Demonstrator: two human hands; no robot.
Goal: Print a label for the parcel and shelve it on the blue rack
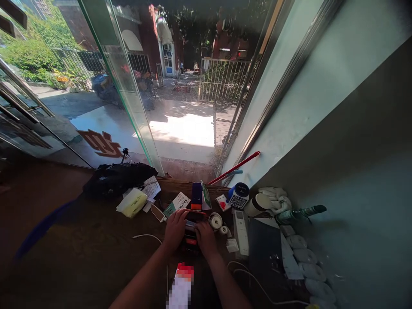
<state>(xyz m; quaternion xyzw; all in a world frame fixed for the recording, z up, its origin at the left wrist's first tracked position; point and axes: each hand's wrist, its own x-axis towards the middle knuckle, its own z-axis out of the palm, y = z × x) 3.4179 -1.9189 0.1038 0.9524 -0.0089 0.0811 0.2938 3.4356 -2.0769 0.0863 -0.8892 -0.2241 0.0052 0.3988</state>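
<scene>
Black w/ red patches, the small item (191, 241) is btwn your two hands, near the mid of the far part of the dark worktop (106, 253); can't tell if it's lying flat or lifted a bit. Your L hand (174, 229) is over its left side and your R hand (205, 237) over its right, fingers bent inward on both; can't tell if they're gripping it or just resting, as the view is dark & the backs of the hands hide most of the contact. Just beyond it you've got a blue-and-orange box (196, 194), w/ a green-and-white card (177, 203) to its left. Right next to your R hand is a roll of tape (216, 221), then a long white device (241, 234) & a dark folder (264, 240) further R. Behind those: a QR-code cube (239, 196) and a jar w/ a cream lid (260, 201). Off to your L there's a yellow packet (134, 204) near a black bag (119, 180), plus a white cable (146, 235) running toward your L wrist. Nearer you, btwn your forearms, is a blurred-out red-and-white thing (180, 285).
</scene>
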